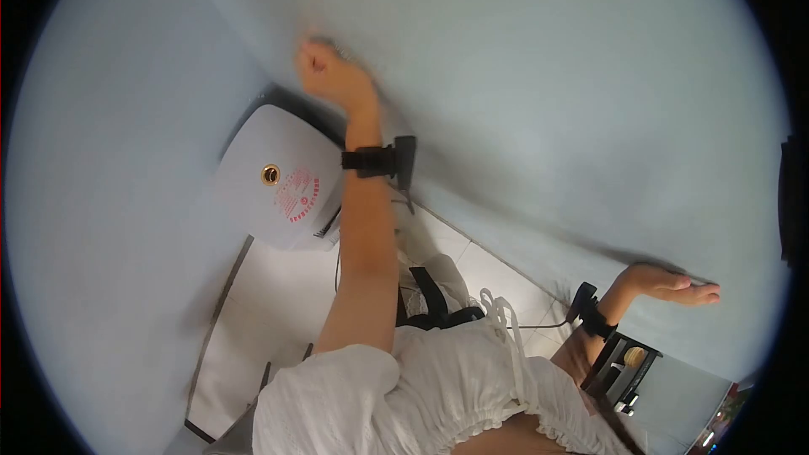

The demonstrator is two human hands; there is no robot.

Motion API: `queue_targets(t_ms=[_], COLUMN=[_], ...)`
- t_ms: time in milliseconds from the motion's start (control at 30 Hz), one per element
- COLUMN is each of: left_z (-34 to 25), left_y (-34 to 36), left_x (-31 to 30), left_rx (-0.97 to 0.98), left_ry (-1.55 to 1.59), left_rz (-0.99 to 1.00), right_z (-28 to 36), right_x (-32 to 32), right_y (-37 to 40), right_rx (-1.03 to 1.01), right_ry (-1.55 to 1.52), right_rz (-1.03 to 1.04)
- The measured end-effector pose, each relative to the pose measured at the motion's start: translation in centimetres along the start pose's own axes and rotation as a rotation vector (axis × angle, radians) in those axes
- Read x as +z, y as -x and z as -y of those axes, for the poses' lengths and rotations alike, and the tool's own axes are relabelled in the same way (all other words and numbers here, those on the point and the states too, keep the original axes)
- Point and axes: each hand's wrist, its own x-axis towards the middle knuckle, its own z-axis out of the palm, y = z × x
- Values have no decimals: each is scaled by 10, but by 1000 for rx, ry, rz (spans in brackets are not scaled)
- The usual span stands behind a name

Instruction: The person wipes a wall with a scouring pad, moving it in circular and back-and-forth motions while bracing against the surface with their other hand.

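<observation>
My left hand is raised against the pale blue-grey wall, near the corner. Its fingers are curled in, and motion blurs them a little. A small dark, speckled patch shows beside the knuckles; I cannot make out whether it is a held thing or shadow. Low on the right, my right hand lies along the same wall with its fingers stretched out, holding nothing visible. Each wrist wears a black strap with a device, the left device and the right device.
Below my left hand, a white rounded box with a brass-ringed hole and red print sits in the wall corner. A black rack holding small items is under my right wrist. Cables hang from both wrist devices. Pale tiles cover the floor.
</observation>
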Motion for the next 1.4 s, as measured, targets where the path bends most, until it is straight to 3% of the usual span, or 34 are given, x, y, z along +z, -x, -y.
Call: queue_targets(t_ms=[67,167,267,333,400,500,567,633,700,800,900,1000,1100,1200,1300,1400], left_z=[60,83,61,-34,-91,-110,-79,-52,8,49,24,-31,-15,30,47,-7], left_y=[8,21,-20,-50,-66,-60,-26,13,42,54,25,11,39,63,33,3], left_x=[-30,-46,-16,8,31,50,39,12,-20,-42,-23,-2,-6,-35,-41,-8], left_rx=[-230,-391,-42,67,254,619,695,415,260,-19,-76,225,387,124,-153,135], left_ry=[-358,-438,-133,91,157,1,-61,-47,-203,-269,-262,-179,-254,-210,-499,-238], left_rz=[-17,24,54,188,273,219,40,160,215,186,174,222,145,181,217,220], right_z=[0,-1,-2,0,5,6,4,-3,-7,-4,-8,-4,-2,-1,-3,-6], right_x=[-3,-2,0,-2,-4,-2,2,0,-2,-2,-3,-2,-3,-1,2,0], right_y=[2,-1,-3,1,2,0,0,0,0,1,1,2,2,2,1,1], right_rx=[-10,20,43,59,72,91,83,44,22,9,-8,25,55,57,44,31], right_ry=[12,-3,-12,-21,-22,-52,-45,-4,10,-34,-37,-40,-53,-58,-83,-72], right_rz=[12,5,8,45,48,33,20,21,33,16,29,40,48,27,-4,21])
